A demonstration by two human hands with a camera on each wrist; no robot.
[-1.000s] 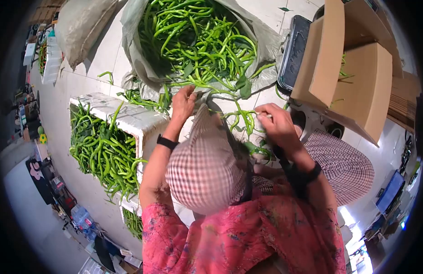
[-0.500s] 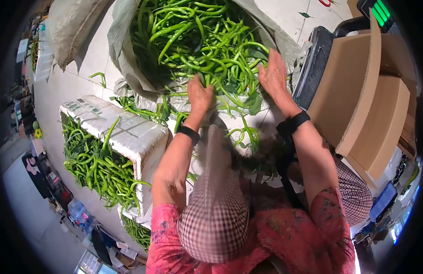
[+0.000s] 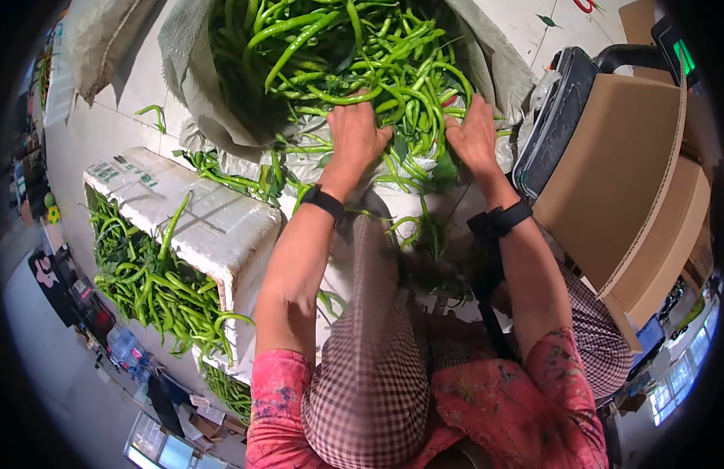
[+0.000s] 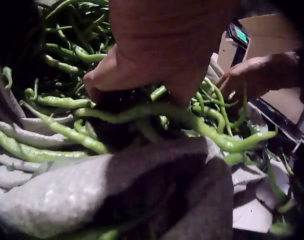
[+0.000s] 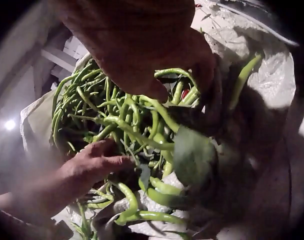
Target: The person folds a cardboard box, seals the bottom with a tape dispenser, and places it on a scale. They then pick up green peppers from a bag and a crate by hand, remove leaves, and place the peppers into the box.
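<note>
On the pale tiled floor (image 3: 116, 134), long, glossy green chilli peppers (image 3: 412, 53) lie heaped in a grey woven sack (image 3: 188, 87), probably light, slick and easily snapped, best held mid-length; the left hand (image 3: 357, 139) and right hand (image 3: 474, 141) reach among them, fingers partly buried, their grip impossible to tell.

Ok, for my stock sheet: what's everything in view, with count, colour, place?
Sacks: two, pale, top
Foam box: at least one, white, left
Carton: at least one, brown, right
Platform: one, black, beside carton
Display: one, black lit green, top right
Floor: one, pale tiles, beneath
Peppers: uncountable, mostly green, sack, foam box, floor
Leaves: several, green, among peppers
Clutter: uncounted, mixed, around edges
Hat: one, checked, bottom centre
Shirt: one, red patterned, bottom
Wristbands: two, black, wrists
Left grip: one, bare, at sack mouth
Right grip: one, bare, at sack mouth
</note>
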